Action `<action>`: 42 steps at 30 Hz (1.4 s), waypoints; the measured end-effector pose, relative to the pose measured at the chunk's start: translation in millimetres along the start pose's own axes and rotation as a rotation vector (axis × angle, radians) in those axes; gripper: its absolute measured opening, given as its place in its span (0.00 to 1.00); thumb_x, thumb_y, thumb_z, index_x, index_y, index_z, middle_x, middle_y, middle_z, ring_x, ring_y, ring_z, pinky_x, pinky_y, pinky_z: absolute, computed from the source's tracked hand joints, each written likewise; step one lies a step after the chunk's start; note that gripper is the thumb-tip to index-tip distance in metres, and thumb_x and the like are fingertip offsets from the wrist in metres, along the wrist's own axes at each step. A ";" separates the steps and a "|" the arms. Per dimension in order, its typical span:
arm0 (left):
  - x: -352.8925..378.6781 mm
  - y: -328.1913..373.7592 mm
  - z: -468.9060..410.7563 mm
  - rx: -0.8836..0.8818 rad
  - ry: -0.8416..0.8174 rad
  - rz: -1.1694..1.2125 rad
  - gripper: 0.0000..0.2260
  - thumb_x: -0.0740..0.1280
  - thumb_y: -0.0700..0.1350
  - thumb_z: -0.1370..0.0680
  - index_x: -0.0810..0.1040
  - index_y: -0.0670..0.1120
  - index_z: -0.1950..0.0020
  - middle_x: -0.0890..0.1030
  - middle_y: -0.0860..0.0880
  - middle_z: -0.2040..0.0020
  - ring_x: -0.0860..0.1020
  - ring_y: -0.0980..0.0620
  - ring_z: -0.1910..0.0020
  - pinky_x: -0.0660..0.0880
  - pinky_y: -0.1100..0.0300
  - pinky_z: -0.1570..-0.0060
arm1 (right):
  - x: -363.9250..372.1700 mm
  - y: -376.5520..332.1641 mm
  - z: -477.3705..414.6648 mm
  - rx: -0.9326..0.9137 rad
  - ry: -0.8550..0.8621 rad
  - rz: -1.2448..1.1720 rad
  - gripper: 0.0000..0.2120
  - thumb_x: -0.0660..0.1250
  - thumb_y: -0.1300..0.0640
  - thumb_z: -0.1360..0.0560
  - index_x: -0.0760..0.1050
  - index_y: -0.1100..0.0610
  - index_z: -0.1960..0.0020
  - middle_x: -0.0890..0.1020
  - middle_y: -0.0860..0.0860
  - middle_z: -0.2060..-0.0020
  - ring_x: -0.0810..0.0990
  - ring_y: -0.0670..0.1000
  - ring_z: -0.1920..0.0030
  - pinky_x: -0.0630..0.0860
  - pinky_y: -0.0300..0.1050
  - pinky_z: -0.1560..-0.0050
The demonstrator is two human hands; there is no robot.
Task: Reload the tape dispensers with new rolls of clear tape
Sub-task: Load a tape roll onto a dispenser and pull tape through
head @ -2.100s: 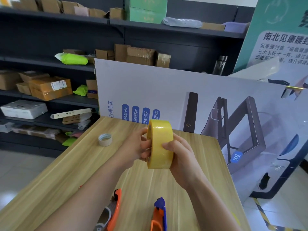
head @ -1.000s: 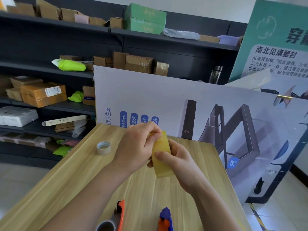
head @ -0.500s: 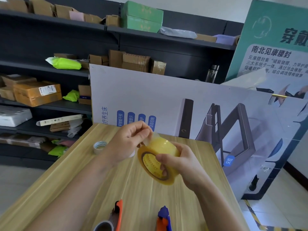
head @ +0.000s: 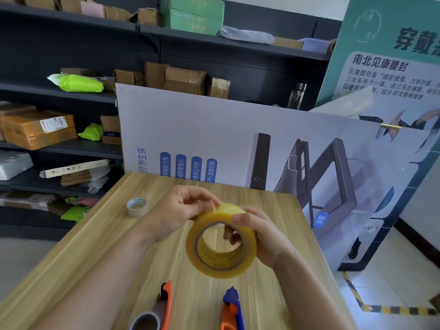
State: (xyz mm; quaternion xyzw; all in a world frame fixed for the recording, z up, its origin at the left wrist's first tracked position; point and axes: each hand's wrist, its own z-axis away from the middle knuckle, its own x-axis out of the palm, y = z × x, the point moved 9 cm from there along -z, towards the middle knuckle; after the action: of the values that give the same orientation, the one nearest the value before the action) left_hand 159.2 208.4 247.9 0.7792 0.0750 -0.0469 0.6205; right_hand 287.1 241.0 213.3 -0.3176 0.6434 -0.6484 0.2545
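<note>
Above the bench (head: 100,244), our right hand (head: 259,234) clasps the new tape roll (head: 221,241) while our left hand (head: 181,213) pinches its end; both dispensers (head: 164,303) below lie unloaded.

A light wooden table (head: 273,208) fills the lower centre of the frame. A small pale tape roll (head: 137,206) lies flat on it at centre left. Along the bottom edge lie an orange-handled dispenser (head: 164,303) holding a grey core, and just right of it an orange-and-blue dispenser (head: 231,308), apart from each other.
</note>
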 end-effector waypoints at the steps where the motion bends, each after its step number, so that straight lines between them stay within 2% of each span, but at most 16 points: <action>1: -0.4 -6.5 -1.7 -0.028 0.042 0.011 0.08 0.67 0.38 0.24 0.85 0.48 0.58 0.84 0.41 0.54 0.81 0.43 0.57 0.79 0.49 0.55 | -5.6 3.3 -0.3 -0.014 0.070 0.031 0.14 0.70 0.48 0.35 0.81 0.56 0.54 0.82 0.56 0.61 0.81 0.53 0.59 0.78 0.44 0.57; 4: -5.8 -33.7 -3.8 -0.143 0.223 -0.072 0.06 0.69 0.41 0.24 0.83 0.49 0.60 0.84 0.49 0.61 0.80 0.52 0.61 0.77 0.59 0.60 | -27.2 18.9 1.3 0.006 0.369 0.175 0.14 0.70 0.48 0.28 0.78 0.53 0.45 0.83 0.51 0.51 0.81 0.49 0.50 0.79 0.41 0.52; 6: -9.5 -49.5 -0.9 -0.205 0.355 -0.128 0.07 0.69 0.42 0.24 0.82 0.50 0.61 0.83 0.52 0.64 0.79 0.54 0.62 0.76 0.61 0.61 | -34.8 24.6 6.1 0.024 0.545 0.340 0.15 0.71 0.48 0.27 0.74 0.47 0.43 0.78 0.44 0.47 0.77 0.44 0.46 0.77 0.41 0.48; 9: -6.4 -65.6 2.3 -0.260 0.448 -0.125 0.07 0.68 0.44 0.23 0.81 0.51 0.61 0.81 0.52 0.63 0.78 0.53 0.61 0.76 0.56 0.59 | -27.1 27.7 13.5 -0.011 0.648 0.552 0.13 0.71 0.42 0.29 0.72 0.45 0.49 0.75 0.43 0.50 0.75 0.43 0.48 0.74 0.37 0.50; 12: 2.0 -71.6 4.8 -0.260 0.480 -0.112 0.06 0.68 0.44 0.23 0.80 0.51 0.60 0.81 0.51 0.62 0.80 0.51 0.59 0.79 0.52 0.57 | -23.9 39.0 19.3 0.002 0.675 0.675 0.23 0.68 0.33 0.34 0.73 0.50 0.50 0.74 0.44 0.52 0.74 0.42 0.50 0.69 0.32 0.57; 14: 9.1 -77.9 5.5 -0.274 0.448 -0.112 0.06 0.68 0.44 0.23 0.80 0.51 0.60 0.81 0.51 0.61 0.80 0.49 0.58 0.80 0.50 0.57 | -21.2 45.6 17.8 0.013 0.617 0.694 0.20 0.70 0.36 0.33 0.72 0.49 0.54 0.75 0.43 0.56 0.75 0.41 0.55 0.70 0.33 0.60; 16: 15.9 -88.1 4.1 -0.319 0.376 -0.079 0.06 0.68 0.44 0.22 0.80 0.49 0.59 0.81 0.50 0.60 0.80 0.48 0.57 0.81 0.48 0.57 | -21.5 56.6 17.2 0.037 0.566 0.610 0.13 0.74 0.47 0.30 0.71 0.49 0.58 0.76 0.44 0.62 0.75 0.42 0.62 0.72 0.34 0.63; 19: 18.3 -101.4 2.7 -0.373 0.289 -0.036 0.07 0.66 0.42 0.22 0.80 0.46 0.59 0.81 0.48 0.58 0.81 0.47 0.55 0.81 0.48 0.53 | -26.2 67.1 20.6 0.026 0.565 0.573 0.12 0.75 0.54 0.30 0.71 0.51 0.57 0.75 0.45 0.65 0.74 0.42 0.66 0.75 0.38 0.63; 25: 42.2 -128.2 12.8 -0.470 0.094 0.203 0.10 0.59 0.42 0.18 0.80 0.44 0.50 0.83 0.44 0.55 0.83 0.47 0.56 0.80 0.44 0.48 | -29.3 81.5 21.7 0.036 0.536 0.716 0.12 0.72 0.52 0.30 0.69 0.50 0.59 0.74 0.44 0.67 0.73 0.40 0.67 0.74 0.39 0.66; 27: 49.2 -141.7 17.0 -0.504 0.082 0.216 0.09 0.62 0.50 0.20 0.79 0.48 0.45 0.84 0.45 0.52 0.83 0.47 0.54 0.80 0.45 0.50 | -30.0 90.6 21.7 0.063 0.502 0.834 0.11 0.71 0.50 0.29 0.69 0.52 0.57 0.75 0.45 0.67 0.73 0.44 0.68 0.74 0.44 0.66; 29: 56.1 -158.0 21.3 -0.538 0.078 0.153 0.15 0.70 0.55 0.26 0.77 0.52 0.42 0.83 0.48 0.50 0.83 0.48 0.52 0.82 0.48 0.57 | -26.7 100.8 21.6 0.074 0.460 0.972 0.12 0.68 0.48 0.29 0.69 0.54 0.57 0.75 0.46 0.67 0.72 0.46 0.68 0.72 0.45 0.67; 32: 61.1 -186.3 29.8 -0.606 0.113 0.112 0.18 0.75 0.50 0.29 0.78 0.54 0.40 0.79 0.52 0.45 0.82 0.49 0.52 0.81 0.51 0.63 | -25.7 125.0 22.6 0.123 0.364 0.997 0.13 0.69 0.45 0.29 0.73 0.53 0.54 0.78 0.44 0.64 0.76 0.46 0.64 0.76 0.45 0.64; 34: 61.1 -207.9 37.9 -0.664 0.123 0.130 0.19 0.75 0.46 0.28 0.78 0.52 0.39 0.80 0.51 0.46 0.82 0.49 0.53 0.82 0.49 0.62 | -33.7 143.7 27.0 0.182 0.326 0.843 0.12 0.73 0.45 0.30 0.77 0.52 0.55 0.81 0.44 0.63 0.79 0.44 0.62 0.78 0.43 0.60; 37: 59.1 -239.5 56.3 -0.782 0.100 0.141 0.17 0.74 0.42 0.28 0.79 0.51 0.41 0.83 0.47 0.50 0.81 0.47 0.56 0.81 0.48 0.62 | -71.8 158.2 46.3 0.207 0.597 0.615 0.11 0.71 0.49 0.27 0.76 0.53 0.65 0.78 0.46 0.72 0.74 0.41 0.71 0.72 0.37 0.67; 39: 62.3 -257.6 70.1 -0.863 0.027 0.141 0.17 0.76 0.41 0.30 0.80 0.50 0.42 0.84 0.45 0.53 0.80 0.46 0.58 0.80 0.47 0.62 | -95.3 175.8 62.7 0.312 0.770 0.684 0.12 0.69 0.51 0.25 0.73 0.52 0.65 0.75 0.44 0.73 0.73 0.43 0.70 0.68 0.37 0.69; 42: 73.7 -276.0 87.5 -0.946 -0.130 0.090 0.18 0.76 0.41 0.31 0.80 0.50 0.42 0.84 0.45 0.54 0.80 0.47 0.61 0.79 0.50 0.65 | -102.6 227.9 73.1 0.637 0.666 0.781 0.08 0.65 0.49 0.23 0.78 0.53 0.50 0.78 0.43 0.62 0.77 0.48 0.60 0.69 0.40 0.65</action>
State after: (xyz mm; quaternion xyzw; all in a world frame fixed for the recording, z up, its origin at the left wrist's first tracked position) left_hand 185.2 187.9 -49.1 0.4091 0.0152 -0.0290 0.9119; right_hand 391.8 257.9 -24.5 0.2542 0.5316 -0.7323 0.3414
